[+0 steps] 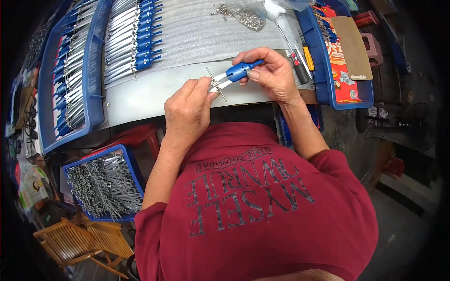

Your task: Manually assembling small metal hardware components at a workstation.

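In the head view, I hold a blue and silver tool [239,72] in both hands, over the near edge of the white tabletop [126,105]. My left hand [185,105] pinches the far ends of its two silver legs between thumb and forefinger, the other fingers curled in. A thin metal pin [223,97] sticks out crosswise there, on either side of the legs. My right hand [276,75] has its thumb and fingers closed around the blue head and the narrow blue stem; the tool lies slantwise, its stem toward my right.

Everything else I place from this tool. Beyond it, a pale foam sheet [201,44] covers part of the tabletop, and at its far side small metal pieces [251,19] lie in and beside a clear bag. To its left, a row of similar tools [126,42] lies on the foam, and farther left a blue tray [97,65] holds more. To its right lie screwdrivers, one with a yellow handle [308,57], one red and black [300,71]; past them is another blue tray [323,91] with a piece of cardboard [351,47]. Below and left of the tool, a blue crate [133,171] is heaped with metal parts [105,185].
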Action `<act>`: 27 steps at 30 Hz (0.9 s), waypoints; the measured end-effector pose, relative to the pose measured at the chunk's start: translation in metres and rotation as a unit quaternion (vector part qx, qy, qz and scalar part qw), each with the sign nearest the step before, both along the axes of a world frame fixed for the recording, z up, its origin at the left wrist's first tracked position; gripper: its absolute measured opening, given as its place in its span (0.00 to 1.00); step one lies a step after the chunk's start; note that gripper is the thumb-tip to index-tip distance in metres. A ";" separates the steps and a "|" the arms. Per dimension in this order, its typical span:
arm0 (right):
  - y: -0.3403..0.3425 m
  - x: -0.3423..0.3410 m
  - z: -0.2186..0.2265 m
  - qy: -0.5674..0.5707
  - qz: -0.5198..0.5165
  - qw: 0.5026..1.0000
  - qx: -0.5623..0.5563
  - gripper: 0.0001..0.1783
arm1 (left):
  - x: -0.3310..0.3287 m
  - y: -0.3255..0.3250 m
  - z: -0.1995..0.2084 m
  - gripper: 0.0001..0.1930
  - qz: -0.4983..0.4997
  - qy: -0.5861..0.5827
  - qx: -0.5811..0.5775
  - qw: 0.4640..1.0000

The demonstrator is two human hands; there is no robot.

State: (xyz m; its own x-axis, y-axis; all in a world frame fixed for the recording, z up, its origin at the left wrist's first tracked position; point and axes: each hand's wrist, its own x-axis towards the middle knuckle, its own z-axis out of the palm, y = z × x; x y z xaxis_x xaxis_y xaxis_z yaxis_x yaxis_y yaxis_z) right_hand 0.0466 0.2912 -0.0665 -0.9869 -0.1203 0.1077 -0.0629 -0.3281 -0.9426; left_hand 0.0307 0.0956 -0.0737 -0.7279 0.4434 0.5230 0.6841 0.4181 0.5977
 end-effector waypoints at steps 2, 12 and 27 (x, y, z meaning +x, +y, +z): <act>-0.002 0.000 -0.001 0.011 0.007 1.000 0.002 0.12 | 0.000 0.000 0.000 0.11 -0.005 -0.005 0.002 1.000; -0.009 0.007 0.000 0.013 -0.003 1.000 0.015 0.12 | -0.001 -0.002 0.001 0.11 -0.025 0.006 0.002 1.000; 0.000 -0.002 0.020 0.284 0.031 0.821 0.494 0.17 | 0.003 -0.009 0.001 0.12 -0.033 0.025 -0.034 0.999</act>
State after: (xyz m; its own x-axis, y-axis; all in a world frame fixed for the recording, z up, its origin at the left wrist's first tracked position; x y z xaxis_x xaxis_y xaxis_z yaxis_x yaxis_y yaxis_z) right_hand 0.0450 0.2913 -0.0463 -0.7996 -0.4737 0.3691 -0.5970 0.5601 -0.5744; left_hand 0.0338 0.0869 -0.0728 -0.6697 0.5262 0.5241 0.7396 0.4093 0.5342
